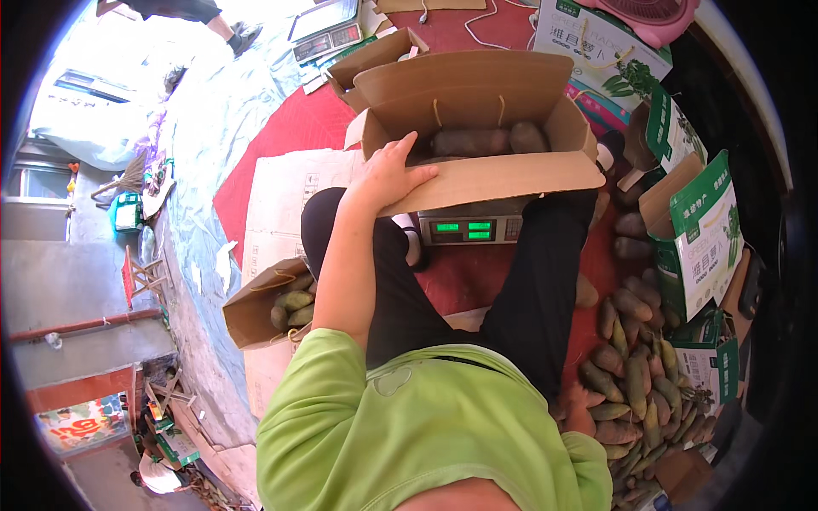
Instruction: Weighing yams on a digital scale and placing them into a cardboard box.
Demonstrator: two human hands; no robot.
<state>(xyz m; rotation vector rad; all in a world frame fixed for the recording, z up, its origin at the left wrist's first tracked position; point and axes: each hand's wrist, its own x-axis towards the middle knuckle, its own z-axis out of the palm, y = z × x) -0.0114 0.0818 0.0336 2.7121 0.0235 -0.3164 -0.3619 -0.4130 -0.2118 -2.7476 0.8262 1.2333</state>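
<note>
An open cardboard box (503,180) stands before me with a few long radishes (471,142) lying in it. My left hand (389,176) grips the box at its near left corner, the thumb lying along the near flap. Under the box is a digital scale (467,230) with lit green figures, between my knees. Down on my right, my right hand (581,402) is low beside a heap of green and brownish radishes (637,383). Its fingers are small and partly hidden there, so whether they hold a radish does not show.
Another open box with radishes (277,305) sits by my left knee. Green and white printed cartons (704,230) line the right side. A larger white carton (596,43) stands at the back right, near a pink fan (652,15). A second scale (326,30) is far left.
</note>
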